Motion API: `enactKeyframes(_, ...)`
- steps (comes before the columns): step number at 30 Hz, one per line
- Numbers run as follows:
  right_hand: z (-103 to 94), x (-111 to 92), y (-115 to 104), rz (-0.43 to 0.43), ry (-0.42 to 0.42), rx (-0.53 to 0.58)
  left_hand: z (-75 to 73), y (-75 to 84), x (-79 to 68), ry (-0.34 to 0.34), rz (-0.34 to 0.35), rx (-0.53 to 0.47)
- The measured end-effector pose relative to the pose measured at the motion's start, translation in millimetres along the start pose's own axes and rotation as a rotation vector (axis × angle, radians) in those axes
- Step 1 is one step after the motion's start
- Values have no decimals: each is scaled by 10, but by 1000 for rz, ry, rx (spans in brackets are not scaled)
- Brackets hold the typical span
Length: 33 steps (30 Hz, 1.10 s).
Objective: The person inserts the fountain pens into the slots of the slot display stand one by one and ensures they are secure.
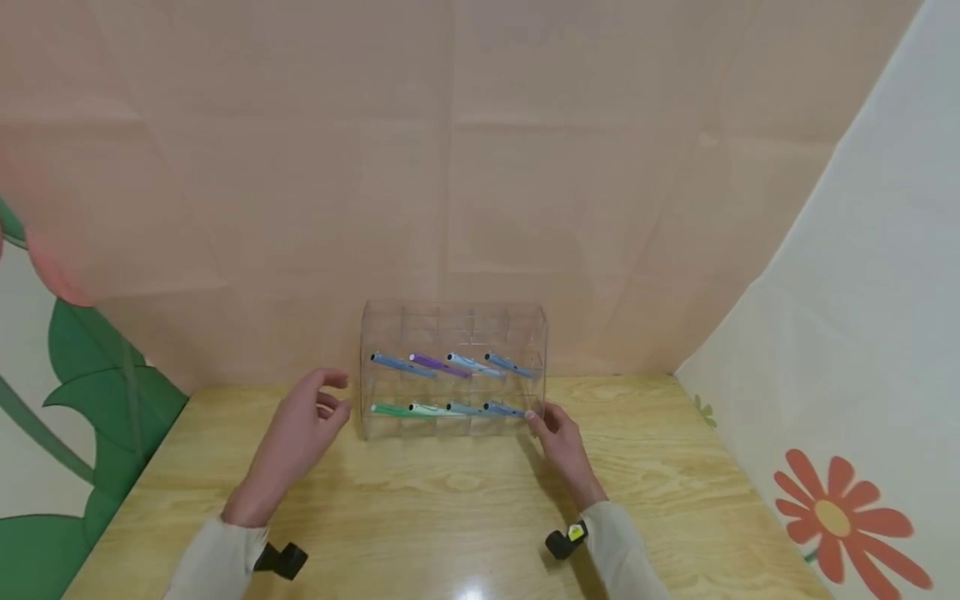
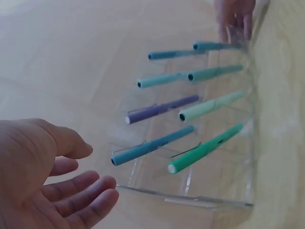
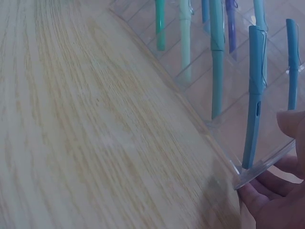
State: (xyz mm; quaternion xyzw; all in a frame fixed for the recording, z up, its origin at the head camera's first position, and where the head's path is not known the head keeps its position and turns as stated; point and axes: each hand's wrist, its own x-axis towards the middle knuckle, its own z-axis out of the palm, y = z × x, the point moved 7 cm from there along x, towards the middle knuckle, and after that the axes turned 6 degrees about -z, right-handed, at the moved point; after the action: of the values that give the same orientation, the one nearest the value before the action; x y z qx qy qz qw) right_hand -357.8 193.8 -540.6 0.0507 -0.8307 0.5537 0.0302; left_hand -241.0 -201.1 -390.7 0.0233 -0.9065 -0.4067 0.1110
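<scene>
A clear plastic pen rack [image 1: 363, 392] stands upright on the table, with two rows of pens lying in its compartments. The upper row has a purple pen [image 1: 438, 365] among blue ones; the lower row starts at the left with a green pen [image 2: 205, 150], then a pale green pen [image 2: 209, 106]. My right hand [image 1: 562, 450] grips the rack's right side wall at the lower front, thumb on the inner side and fingers outside. Close by the thumb is a blue pen [image 3: 252, 105]. Left of the rack, my left hand [image 1: 300, 425] hovers with loosely bent fingers, apart from it and holding nothing.
The wood-grain table [image 1: 450, 517] carries the rack near its back edge. Behind rises a plain pinkish cloth backdrop [image 1: 450, 167]. Floral-printed cloth hangs at both sides, with a red flower [image 1: 832, 517] at the right. A black device [image 1: 566, 542] is strapped at the right wrist.
</scene>
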Motion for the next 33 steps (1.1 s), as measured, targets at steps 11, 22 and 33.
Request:
enactKeyframes(11, 14, 20, -26, 0, -2, 8, 200, -284, -573, -33, -181, -17)
enactKeyframes(22, -44, -13, -12, -26, -6, 4, 308, -393, -617, -20, -178, -20)
enactKeyframes(33, -302, -112, -182, -156, -36, -146, 250, -419, -572, -25, -92, 109)
